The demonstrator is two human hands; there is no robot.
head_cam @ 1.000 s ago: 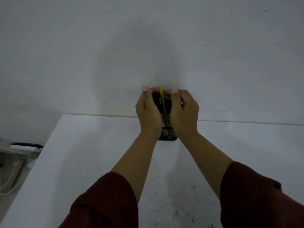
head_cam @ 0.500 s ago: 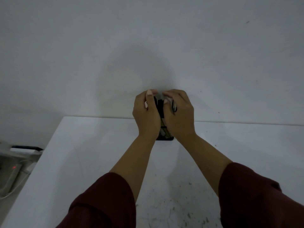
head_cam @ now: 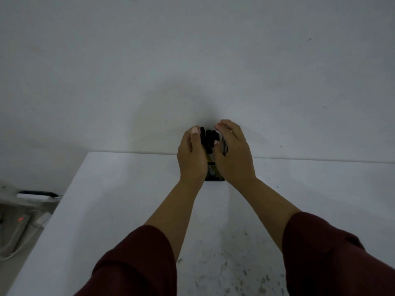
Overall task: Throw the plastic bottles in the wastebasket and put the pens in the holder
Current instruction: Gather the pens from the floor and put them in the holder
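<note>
A black mesh pen holder [head_cam: 213,173] stands at the far edge of the white table [head_cam: 119,210], against the wall. A bunch of dark pens [head_cam: 208,136] sticks up out of it, with a yellow pencil [head_cam: 209,160] among them. My left hand [head_cam: 191,155] cups the bunch from the left, thumb pressed on the pen tops. From the right, my right hand [head_cam: 234,155] closes around the bunch, a dark pen showing between its fingers. Most of the holder is hidden by both hands. No bottle or wastebasket is in view.
A plain grey wall [head_cam: 192,60] rises right behind the table. On the floor to the left lie a power strip with a red light [head_cam: 20,220] and white cables. The near part of the tabletop is scuffed and speckled [head_cam: 230,272].
The yellow pencil that stood above my fingers has sunk down into the holder. My hands have parted a little at the top, and the dark pen tops now show between them.
</note>
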